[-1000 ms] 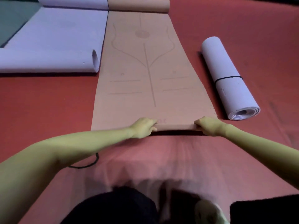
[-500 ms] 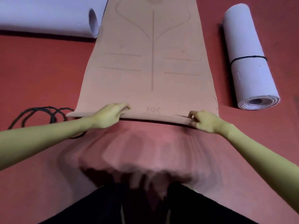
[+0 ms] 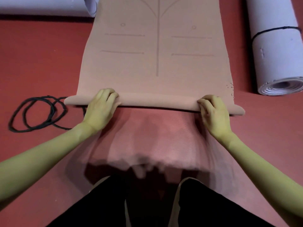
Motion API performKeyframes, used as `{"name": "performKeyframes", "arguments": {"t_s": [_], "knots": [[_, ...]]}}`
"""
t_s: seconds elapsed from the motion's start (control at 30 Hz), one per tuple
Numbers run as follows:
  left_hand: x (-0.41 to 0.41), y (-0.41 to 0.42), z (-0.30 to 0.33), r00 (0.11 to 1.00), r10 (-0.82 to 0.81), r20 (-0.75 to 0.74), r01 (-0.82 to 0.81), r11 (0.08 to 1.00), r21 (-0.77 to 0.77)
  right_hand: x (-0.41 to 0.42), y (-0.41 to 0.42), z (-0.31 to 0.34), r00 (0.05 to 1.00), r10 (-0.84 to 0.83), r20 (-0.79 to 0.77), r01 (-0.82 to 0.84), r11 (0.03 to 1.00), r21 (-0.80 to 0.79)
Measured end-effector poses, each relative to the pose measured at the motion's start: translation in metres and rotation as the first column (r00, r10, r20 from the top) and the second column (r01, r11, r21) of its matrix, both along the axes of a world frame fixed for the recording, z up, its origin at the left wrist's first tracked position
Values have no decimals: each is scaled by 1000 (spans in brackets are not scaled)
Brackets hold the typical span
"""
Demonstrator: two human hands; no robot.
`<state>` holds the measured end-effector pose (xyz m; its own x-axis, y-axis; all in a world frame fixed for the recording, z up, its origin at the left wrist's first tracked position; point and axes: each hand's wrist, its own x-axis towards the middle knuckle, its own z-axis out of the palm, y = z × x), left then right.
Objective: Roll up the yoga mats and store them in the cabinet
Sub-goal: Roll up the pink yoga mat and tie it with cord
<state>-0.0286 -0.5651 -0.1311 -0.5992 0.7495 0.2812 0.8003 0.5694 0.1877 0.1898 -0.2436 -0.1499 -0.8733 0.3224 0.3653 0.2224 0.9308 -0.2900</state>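
Down on the red floor (image 3: pixel 41 63), the tan yoga mat (image 3: pixel 157 66) stretches straight away from the person, and its near end is curled into a thin roll (image 3: pixel 157 102) lying crosswise, left to right. Left hand (image 3: pixel 102 108) sits over the roll toward its left end, fingers curled onto it and gripping; right hand (image 3: pixel 213 110) does the same near the right end, fingertips pinching the curl. Both hands are about equally close, so the roll's long axis runs square across the mat's length, and my read is the push goes forward, away from the body, with even pressure to keep the ends flush. Off to the right lies a white rolled mat (image 3: pixel 275 51) bound by a black band (image 3: pixel 277 29); loose black cords (image 3: pixel 37 113) rest left of the roll. No cabinet is in sight.
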Motion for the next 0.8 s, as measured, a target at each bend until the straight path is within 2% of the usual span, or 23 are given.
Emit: {"name": "performKeyframes", "arguments": {"t_s": [0.13, 0.4, 0.8], "knots": [[-5, -12, -4, 999, -44, -15, 43, 998, -52, 5, 6, -2, 992, 89, 89, -90, 996, 6], [-15, -4, -8, 996, -11, 92, 18, 997, -80, -2, 5, 1, 982, 79, 169, -87, 995, 42], [1, -14, -28, 979, -143, 147, 169, 968, -183, 7, -1, -8, 920, 173, 352, -226, 967, 115]]}}
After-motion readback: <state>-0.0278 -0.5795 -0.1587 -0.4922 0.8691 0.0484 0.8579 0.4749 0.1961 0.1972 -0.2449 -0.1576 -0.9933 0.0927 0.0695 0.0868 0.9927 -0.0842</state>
